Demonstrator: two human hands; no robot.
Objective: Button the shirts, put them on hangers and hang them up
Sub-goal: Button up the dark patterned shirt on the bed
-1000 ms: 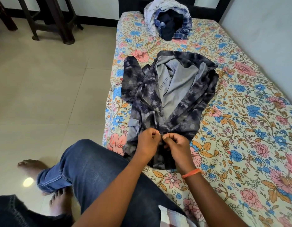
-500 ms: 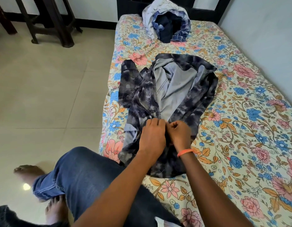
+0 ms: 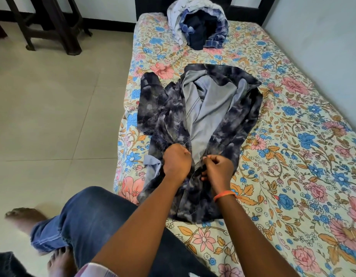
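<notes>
A floral bedsheet (image 3: 293,136) covers the bed from 12 to 5 o'clock, its left edge running beside bare beige floor tiles (image 3: 53,116). Centre frame lies the dark mottled shirt (image 3: 165,116), soft and crumpled, spread open to show a pale grey lining, its hem at 6 o'clock. At 12 o'clock sits a heap of clothes (image 3: 197,27), checked blue and white cloth. Both forearms reach in from 6 o'clock. The left hand (image 3: 176,162), fingers curled, grips the shirt's left front edge; the right hand (image 3: 218,169), wearing an orange wristband (image 3: 225,195), pinches the right front edge just beside it.
</notes>
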